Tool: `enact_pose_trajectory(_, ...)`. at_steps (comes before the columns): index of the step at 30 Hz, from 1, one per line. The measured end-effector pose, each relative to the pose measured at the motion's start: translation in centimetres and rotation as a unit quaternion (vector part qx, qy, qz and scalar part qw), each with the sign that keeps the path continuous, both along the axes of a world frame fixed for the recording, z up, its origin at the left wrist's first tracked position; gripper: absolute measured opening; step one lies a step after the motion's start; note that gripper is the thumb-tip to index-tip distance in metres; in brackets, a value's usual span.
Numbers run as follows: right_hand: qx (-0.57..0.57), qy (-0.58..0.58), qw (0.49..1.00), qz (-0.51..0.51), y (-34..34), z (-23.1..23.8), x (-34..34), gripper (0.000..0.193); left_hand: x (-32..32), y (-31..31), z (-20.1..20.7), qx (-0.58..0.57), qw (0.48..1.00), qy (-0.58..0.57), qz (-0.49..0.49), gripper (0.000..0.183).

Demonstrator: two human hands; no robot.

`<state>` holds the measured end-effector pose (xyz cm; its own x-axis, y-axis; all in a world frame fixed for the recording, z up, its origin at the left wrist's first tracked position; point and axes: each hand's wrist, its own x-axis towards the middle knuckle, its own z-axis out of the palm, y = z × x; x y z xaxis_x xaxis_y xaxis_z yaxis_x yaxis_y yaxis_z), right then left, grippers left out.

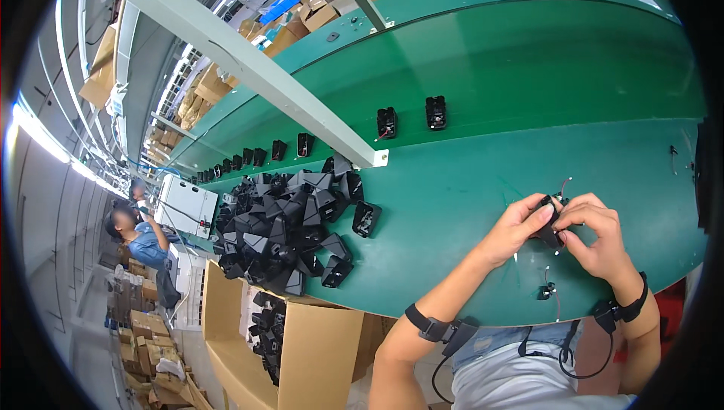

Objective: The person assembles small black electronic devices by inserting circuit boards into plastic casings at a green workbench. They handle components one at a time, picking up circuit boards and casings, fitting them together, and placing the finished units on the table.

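Over the green bench top, my left hand [523, 226] grips a small black plastic housing [549, 237], thumb on its upper face. My right hand [593, 238] is closed against the housing's right side, with thumb and fingers pinched at its edge. Whatever sits between those right fingertips is too small to make out. A thin red wire with a white end sticks up behind the housing. Nearer to me on the bench lies a small black part [547, 290] with a red lead. Left of my hands, a single black housing [366, 218] rests open side up beside a large heap of black housings [279, 218].
A cardboard box [313, 342] holding more black parts stands below the bench's left edge. Black housings [435, 112] line the green conveyor belt [543, 71] beyond the bench. A pale metal post [286, 93] slants across. Two people [143, 240] are farther left, past a white machine [185, 206].
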<state>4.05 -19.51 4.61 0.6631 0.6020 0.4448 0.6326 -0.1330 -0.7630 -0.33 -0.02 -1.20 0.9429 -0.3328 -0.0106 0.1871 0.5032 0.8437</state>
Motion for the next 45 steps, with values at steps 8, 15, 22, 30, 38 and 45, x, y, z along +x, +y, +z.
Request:
enact_pose_trajectory(8,-0.034,-0.1,0.994,-0.001,0.6,0.4,-1.3,0.035,0.3,-0.1,-1.0,-0.014,0.995,0.006,0.099,0.04)
enact_pose_trajectory(15,-0.049,-0.081,0.996,0.003,0.2,-0.2,-1.9,0.046,-0.1,-0.4,-0.5,-0.016,0.995,0.006,0.094,0.038)
enact_pose_trajectory(22,-0.029,-0.078,0.996,-0.009,0.2,-1.1,-1.6,0.042,0.1,-1.1,-1.6,0.06,0.993,-0.06,0.077,0.03)
enact_pose_trajectory(30,0.041,-0.004,0.998,-0.038,0.2,-2.0,-1.2,0.043,0.1,-1.2,-1.2,0.003,0.999,-0.02,0.048,0.041)
enact_pose_trajectory(38,0.014,-0.016,0.999,0.046,-0.2,-2.4,-0.4,0.034,-0.2,-0.9,0.0,0.014,0.998,-0.058,0.035,0.046)
enact_pose_trajectory(45,0.009,0.068,0.991,0.113,1.3,-0.4,-0.4,0.034,-0.5,0.6,1.0,0.061,0.996,-0.058,0.03,0.043)
